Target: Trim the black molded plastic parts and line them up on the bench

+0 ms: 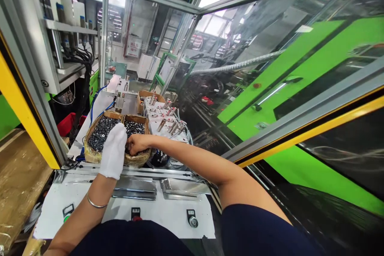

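Observation:
My left hand (114,152), in a white glove, is raised at the near side of a cardboard box (90,156) full of dark, ring-like small metal parts (103,132). Its fingers face away from me, so any grip is hidden. Bare, my right hand (138,144) reaches into a second cardboard box (138,162) just to the right, which holds similar dark and shiny parts (135,128). Its fingers are curled down among these parts; what they pinch is hidden. The two hands are close together, the glove partly covering both boxes.
Flat metal plates (135,188) and another plate stack (181,188) lie on the white panel nearer me, above several buttons (192,219). Fixtures with upright pins (166,118) stand right of the boxes. Framed clear guards (150,28) and a green machine (300,72) enclose the area.

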Available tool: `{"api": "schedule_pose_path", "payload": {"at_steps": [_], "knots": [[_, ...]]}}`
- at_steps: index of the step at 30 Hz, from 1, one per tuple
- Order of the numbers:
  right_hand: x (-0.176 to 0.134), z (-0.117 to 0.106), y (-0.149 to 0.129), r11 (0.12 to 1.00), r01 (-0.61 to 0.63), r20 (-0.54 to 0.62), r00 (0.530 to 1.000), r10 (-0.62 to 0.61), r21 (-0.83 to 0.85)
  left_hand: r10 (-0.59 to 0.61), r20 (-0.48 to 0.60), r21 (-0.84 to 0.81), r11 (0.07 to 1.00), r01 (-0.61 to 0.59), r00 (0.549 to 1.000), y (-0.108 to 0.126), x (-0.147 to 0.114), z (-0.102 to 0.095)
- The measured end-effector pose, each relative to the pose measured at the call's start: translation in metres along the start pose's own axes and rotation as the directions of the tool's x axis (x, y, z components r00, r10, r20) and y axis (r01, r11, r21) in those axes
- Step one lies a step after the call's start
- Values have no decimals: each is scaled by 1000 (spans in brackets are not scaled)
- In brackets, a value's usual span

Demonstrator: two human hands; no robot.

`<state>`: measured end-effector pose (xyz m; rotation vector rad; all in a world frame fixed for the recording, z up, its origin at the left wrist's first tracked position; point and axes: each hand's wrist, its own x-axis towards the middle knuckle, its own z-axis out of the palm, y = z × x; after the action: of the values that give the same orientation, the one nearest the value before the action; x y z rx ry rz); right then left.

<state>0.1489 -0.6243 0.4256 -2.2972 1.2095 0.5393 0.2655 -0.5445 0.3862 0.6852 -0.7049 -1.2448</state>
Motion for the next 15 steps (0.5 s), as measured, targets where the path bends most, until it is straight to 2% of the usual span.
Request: {"api": "schedule_pose_path", "payload": {"at_steps": [2, 6, 9, 11, 13, 15], "knots": [[-2, -6, 2, 999, -18, -71, 997, 16, -26, -59, 0, -76, 995, 58, 998, -1, 5, -2], [-11, -34, 10, 997, -37, -237, 971, 21, -65, -171, -82, -242, 959, 147, 982, 0, 11, 3], [-23, -51, 8, 997, 50, -333, 943, -26, 65, -297, -66, -323, 910, 261, 952, -1, 16, 18], [-29, -55, 3, 981, 152, -349, 932, -100, 125, -438, -20, -396, 829, 395, 899, -3, 20, 28], [-33, -53, -2, 977, 206, -344, 923, -173, 61, -541, 28, -517, 712, 475, 841, -5, 22, 37], [-35, -51, -5, 979, 199, -348, 916, -198, -33, -545, 59, -616, 639, 460, 836, -6, 22, 41]]}}
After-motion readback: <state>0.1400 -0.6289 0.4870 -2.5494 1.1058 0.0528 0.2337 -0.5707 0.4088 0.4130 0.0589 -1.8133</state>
